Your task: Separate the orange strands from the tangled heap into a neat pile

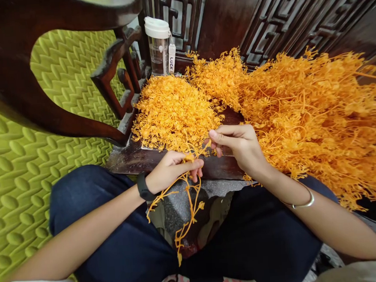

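Note:
My left hand [179, 169] is closed around an orange plastic flower stem [189, 196], its thin branches dangling over my lap. At the upper end of that stem, the thumb and fingers of my right hand [229, 142] pinch a small orange tip. Just beyond both hands, a heap of small orange plastic flower pieces [176, 109] lies on the dark wooden seat [138, 159]. To the right, a large bundle of orange branched stems [315, 115] spreads past my right forearm.
At the back of the seat stands a clear cup with a white lid [158, 44], a white strap marked LUCK beside it. A curved wooden armrest [74, 123] rises on the left before a green textured wall covering [12, 170]. Carved wooden panels [231, 17] form the back.

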